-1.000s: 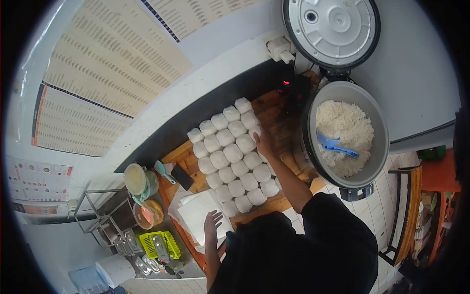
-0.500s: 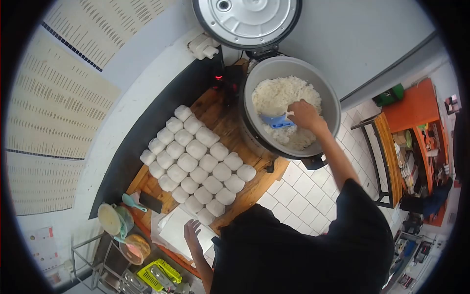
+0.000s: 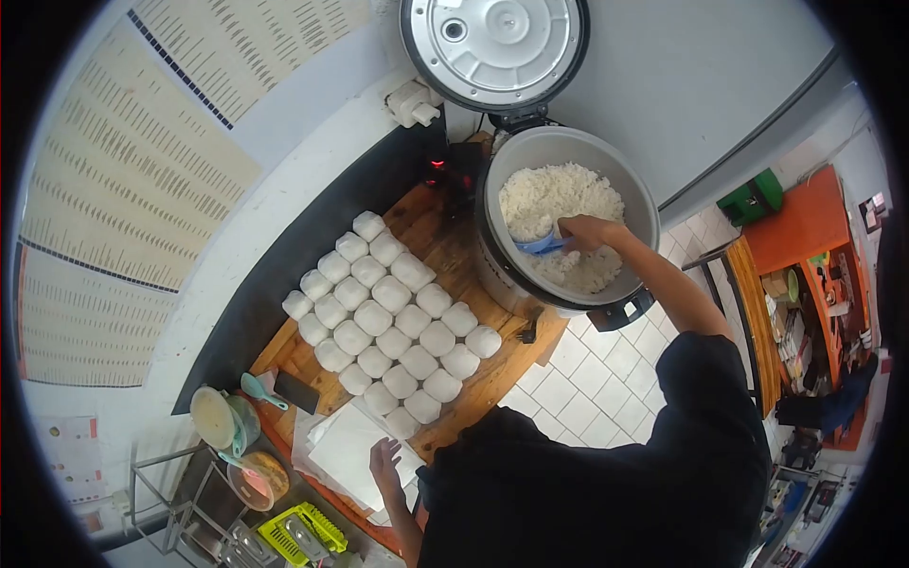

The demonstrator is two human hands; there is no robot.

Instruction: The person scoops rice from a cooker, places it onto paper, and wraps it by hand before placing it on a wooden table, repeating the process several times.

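Note:
My right hand (image 3: 589, 233) is inside a large rice cooker (image 3: 497, 260), closed on the handle of a blue rice scoop (image 3: 542, 244). The scoop's head rests at the left side of the white cooked rice (image 3: 559, 201), near the pot wall. Over the sheets of white paper (image 3: 346, 450) hangs my left hand (image 3: 385, 462), fingers apart and nothing in it. Just beyond the paper, wrapped white rice portions (image 3: 390, 317) lie in close rows on the wooden counter (image 3: 473, 298).
The cooker's metal lid (image 3: 507, 47) stands raised at the back. Tubs (image 3: 213, 417), a turquoise spoon (image 3: 258, 388) and a yellow-green basket (image 3: 298, 532) sit at lower left. Tiled floor (image 3: 592, 369) lies to the right, where another person (image 3: 824, 407) shows at the far edge.
The scoop has turned and shifted toward the left side of the pot, its head now seen more edge-on. My left hand remains over the paper. The whole view has shifted slightly.

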